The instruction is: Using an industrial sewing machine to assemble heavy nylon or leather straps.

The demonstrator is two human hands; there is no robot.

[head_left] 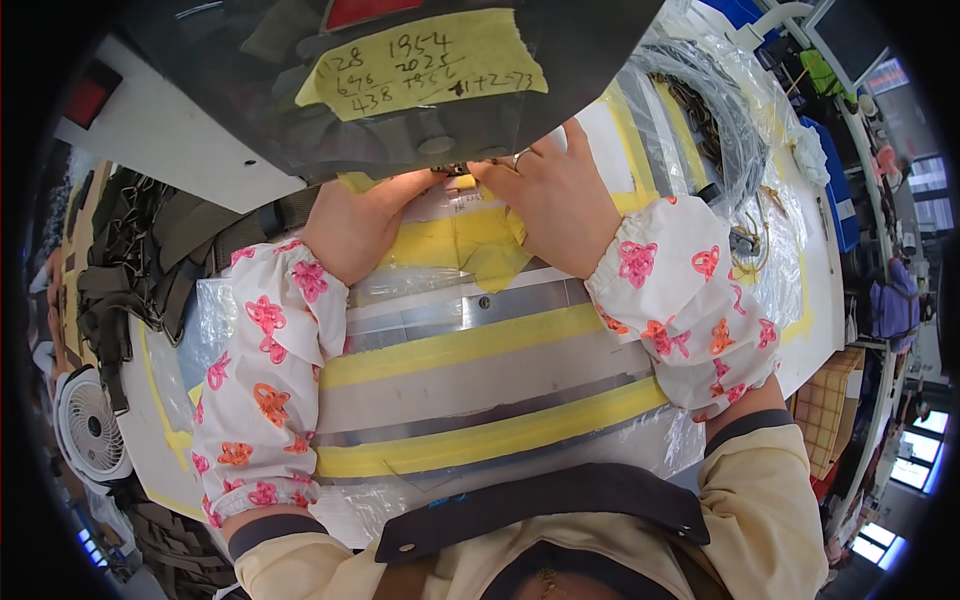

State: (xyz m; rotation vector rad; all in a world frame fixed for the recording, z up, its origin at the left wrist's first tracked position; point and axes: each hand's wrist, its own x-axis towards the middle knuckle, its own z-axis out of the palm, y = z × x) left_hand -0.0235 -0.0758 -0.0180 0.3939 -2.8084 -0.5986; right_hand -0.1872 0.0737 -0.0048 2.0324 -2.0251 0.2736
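Note:
A dark machine head (pixel 400 140) hangs over the work, and both hands are at its lower edge. My left hand (pixel 350 228) reaches in under it from the left, thumb stretched toward a small dark piece (pixel 452 169); its other fingers are mostly hidden. My right hand (pixel 562 208) comes from the right with thumb and fingertips at the same piece. What exactly the fingertips pinch is too small to tell. Dark olive webbing straps (pixel 215 225) run up to behind my left hand. Yellow tape (pixel 450 238) covers the surface below both hands.
Straps with metal buckles (pixel 125 230) heap up at the left. Yellow and silver strips cross the plastic-covered tabletop (pixel 480 370) before me. Coiled clear tubing or wrap (pixel 735 130) lies at the right. A white fan (pixel 92 425) stands low left; a cardboard box (pixel 828 415) is at right.

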